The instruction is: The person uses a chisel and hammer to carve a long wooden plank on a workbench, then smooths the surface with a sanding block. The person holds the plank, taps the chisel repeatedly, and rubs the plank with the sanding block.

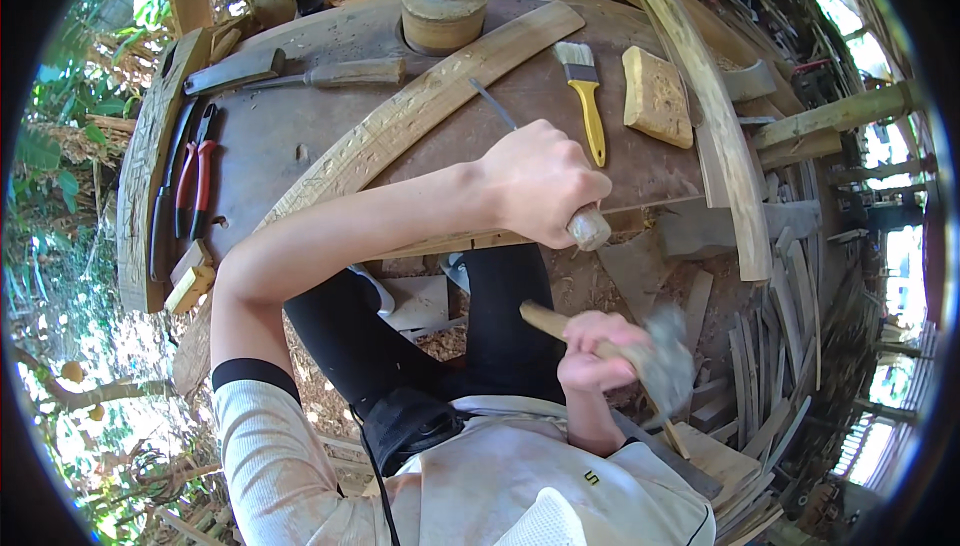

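My left hand (545, 184) is closed round the wooden handle of a chisel (590, 229). Its thin metal blade points away to the upper left, with the tip at a long curved wooden board (400, 111) lying across the workbench. Lower down on the right, my right hand (597, 351) grips the wooden handle of a hammer (545, 320), held apart from the chisel. Motion smears the hammer's grey head (670, 361), so its exact shape cannot be told.
On the workbench (270, 161) lie red-handled pliers (203, 166), a wooden-handled tool (355, 72), a yellow-handled paintbrush (582, 96) and a wood block (658, 96). A round block with a bolt (444, 16) stands at the back. Wood strips (790, 296) lean at right.
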Demonstrator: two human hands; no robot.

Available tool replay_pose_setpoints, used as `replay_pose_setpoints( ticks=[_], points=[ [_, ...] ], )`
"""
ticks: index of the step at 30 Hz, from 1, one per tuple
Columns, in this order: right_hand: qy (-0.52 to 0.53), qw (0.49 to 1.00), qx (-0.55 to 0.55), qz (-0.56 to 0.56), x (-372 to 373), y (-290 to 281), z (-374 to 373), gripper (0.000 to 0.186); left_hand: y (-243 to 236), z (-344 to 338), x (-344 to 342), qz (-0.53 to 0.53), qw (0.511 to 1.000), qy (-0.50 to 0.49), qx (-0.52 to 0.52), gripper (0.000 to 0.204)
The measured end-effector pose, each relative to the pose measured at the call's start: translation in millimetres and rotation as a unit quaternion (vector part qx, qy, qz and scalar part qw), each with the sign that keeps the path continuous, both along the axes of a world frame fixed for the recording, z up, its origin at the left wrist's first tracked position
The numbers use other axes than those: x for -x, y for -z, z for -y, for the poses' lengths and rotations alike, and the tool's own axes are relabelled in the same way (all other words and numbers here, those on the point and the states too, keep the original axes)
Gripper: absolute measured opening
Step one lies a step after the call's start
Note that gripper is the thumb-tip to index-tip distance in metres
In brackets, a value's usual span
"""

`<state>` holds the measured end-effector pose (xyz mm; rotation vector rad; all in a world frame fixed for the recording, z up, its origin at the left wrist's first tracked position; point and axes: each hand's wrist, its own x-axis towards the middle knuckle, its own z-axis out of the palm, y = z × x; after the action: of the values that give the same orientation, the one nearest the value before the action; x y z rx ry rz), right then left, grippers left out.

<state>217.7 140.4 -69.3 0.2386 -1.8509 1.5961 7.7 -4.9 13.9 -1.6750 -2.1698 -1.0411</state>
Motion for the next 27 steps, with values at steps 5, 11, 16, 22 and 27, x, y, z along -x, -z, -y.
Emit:
replay_pose_setpoints(
  ticks=[5, 11, 16, 22, 27],
  points=[
    [-0.045, 0.989, 0.112, -0.084, -9, -10, 9, 0.059, 8, -1, 2, -0.009, 1.0, 0.007, -0.008, 0.016],
    [-0.013, 0.995, 0.034, 0.098, -6, 8, 9, 0.057, 17, -3, 0, -0.024, 1.0, 0.012, 0.001, 0.017],
    [0.003, 0.99, 0.105, -0.097, -5, 16, 10, 0.061, 23, -8, 3, -0.034, 0.999, 0.022, -0.011, 0.018],
    [0.009, 0.992, 0.122, -0.012, -3, 8, 3, 0.05, 29, -6, 0, -0.018, 0.998, 0.03, 0.054, 0.021],
    [-0.036, 0.986, 0.025, 0.162, -3, 8, -4, 0.051, 36, -6, 3, -0.061, 0.998, 0.022, 0.027, 0.018]
  ],
)
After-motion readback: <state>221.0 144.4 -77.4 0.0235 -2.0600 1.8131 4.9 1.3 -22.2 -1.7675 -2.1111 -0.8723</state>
